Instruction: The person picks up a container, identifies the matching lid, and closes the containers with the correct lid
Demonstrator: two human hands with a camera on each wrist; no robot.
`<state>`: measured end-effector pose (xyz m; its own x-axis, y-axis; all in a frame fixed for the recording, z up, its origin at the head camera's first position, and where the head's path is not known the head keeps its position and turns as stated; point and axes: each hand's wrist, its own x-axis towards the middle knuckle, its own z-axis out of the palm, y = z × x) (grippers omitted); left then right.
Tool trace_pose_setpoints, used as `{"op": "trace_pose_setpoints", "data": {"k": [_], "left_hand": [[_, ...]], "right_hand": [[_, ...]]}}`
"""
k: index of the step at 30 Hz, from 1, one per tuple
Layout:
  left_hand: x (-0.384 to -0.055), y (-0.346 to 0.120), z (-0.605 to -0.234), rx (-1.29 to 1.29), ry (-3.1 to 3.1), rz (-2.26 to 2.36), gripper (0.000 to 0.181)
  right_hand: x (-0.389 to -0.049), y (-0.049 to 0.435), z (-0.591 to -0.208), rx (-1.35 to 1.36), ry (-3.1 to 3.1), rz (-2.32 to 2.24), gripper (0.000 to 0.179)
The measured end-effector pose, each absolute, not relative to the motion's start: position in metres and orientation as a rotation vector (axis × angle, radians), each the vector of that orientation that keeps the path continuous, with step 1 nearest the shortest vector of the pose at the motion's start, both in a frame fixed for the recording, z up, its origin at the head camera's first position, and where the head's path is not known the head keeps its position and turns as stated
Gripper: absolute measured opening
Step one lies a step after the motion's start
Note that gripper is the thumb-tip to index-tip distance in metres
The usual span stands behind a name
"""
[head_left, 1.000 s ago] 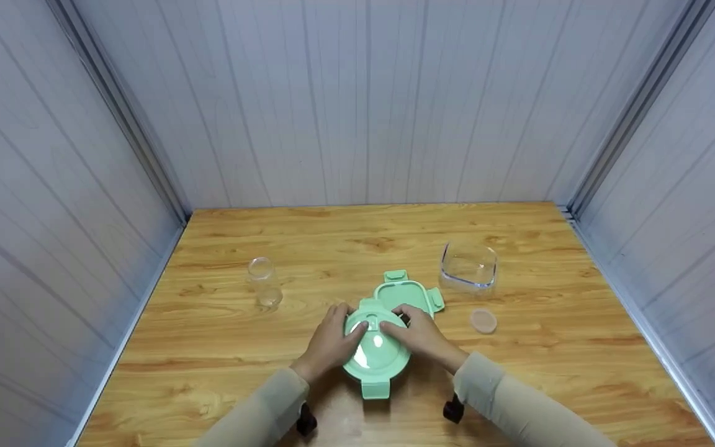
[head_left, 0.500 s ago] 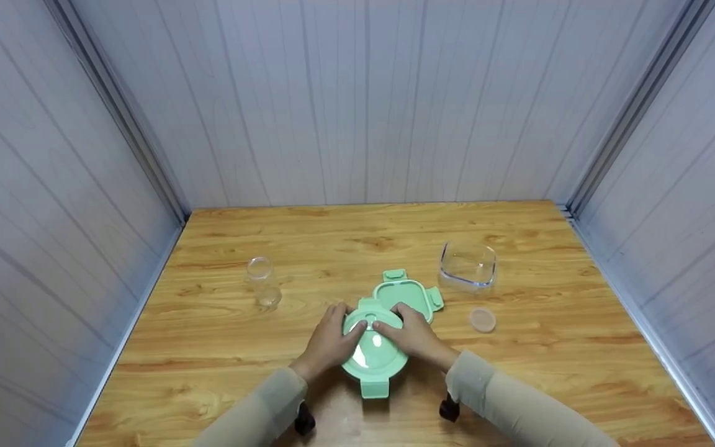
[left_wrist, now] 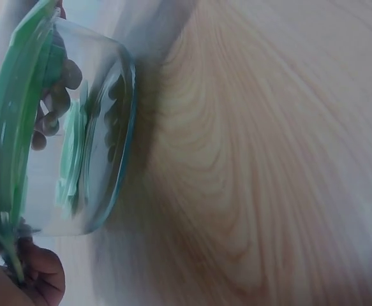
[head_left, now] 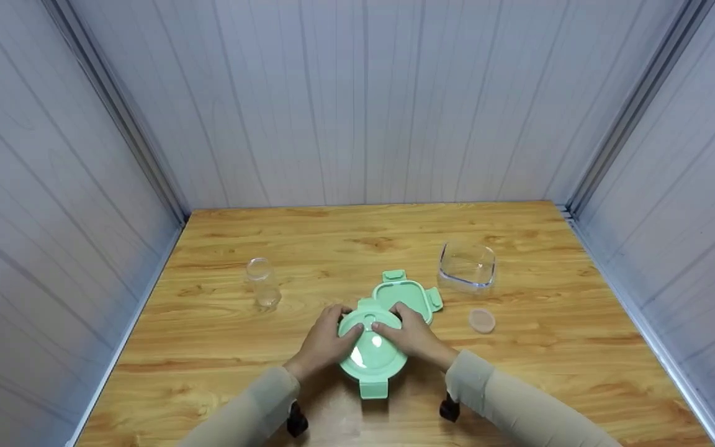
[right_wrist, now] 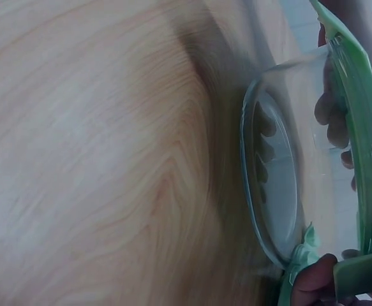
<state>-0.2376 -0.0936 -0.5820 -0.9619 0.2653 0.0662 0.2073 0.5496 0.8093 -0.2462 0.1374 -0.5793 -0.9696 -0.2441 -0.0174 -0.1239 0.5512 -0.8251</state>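
Note:
In the middle of the near table, a round glass food container [right_wrist: 275, 172] wears a green lid [head_left: 375, 360] with a flap at the far side and another at the near side. My left hand [head_left: 325, 341] holds its left side, thumb on the lid's top and fingers over the far edge. Opposite it, my right hand [head_left: 418, 338] grips the right side the same way, its thumb close to the left one. Both wrist views show fingertips curled below the lid's rim, with the clear glass wall under it. In the left wrist view the lid flap [left_wrist: 13, 264] lies beside fingers.
Just behind the container lies a square green lid [head_left: 402, 293], partly covered in the head view. A square glass container [head_left: 468, 273] and a small translucent round lid [head_left: 482, 320] are to the right. A clear glass jar [head_left: 264, 285] stands left. White panels [head_left: 357, 112] wall the table.
The lidded container has shifted very slightly left between my hands. My left hand and forearm have moved a little left, and the right thumb has slid slightly left across the lid.

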Motion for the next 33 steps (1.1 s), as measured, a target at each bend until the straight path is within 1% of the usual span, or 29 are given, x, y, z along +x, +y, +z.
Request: {"op": "trace_pose_setpoints", "data": {"k": [4, 10, 18, 26, 30, 33], "left_hand": [[-0.235, -0.103, -0.579, 0.387, 2.674, 1.380, 0.056], [-0.230, -0.115, -0.577, 0.328, 2.647, 1.360, 0.065], [-0.221, -0.129, -0.572, 0.319, 2.623, 1.403, 0.072], [-0.214, -0.134, -0.572, 0.165, 2.637, 1.376, 0.067], [-0.213, -0.135, -0.573, 0.154, 2.636, 1.375, 0.058], [-0.213, -0.137, -0.575, 0.197, 2.630, 1.397, 0.050]], "right_hand": [[-0.246, 0.138, -0.579, -0.322, 2.636, -1.414, 0.034], [-0.246, 0.138, -0.580, -0.330, 2.644, -1.401, 0.034], [-0.246, 0.138, -0.578, -0.331, 2.638, -1.396, 0.036], [-0.246, 0.139, -0.579, -0.343, 2.612, -1.413, 0.036], [-0.246, 0.140, -0.581, -0.367, 2.615, -1.418, 0.036], [-0.246, 0.140, -0.581, -0.368, 2.613, -1.414, 0.036]]}}
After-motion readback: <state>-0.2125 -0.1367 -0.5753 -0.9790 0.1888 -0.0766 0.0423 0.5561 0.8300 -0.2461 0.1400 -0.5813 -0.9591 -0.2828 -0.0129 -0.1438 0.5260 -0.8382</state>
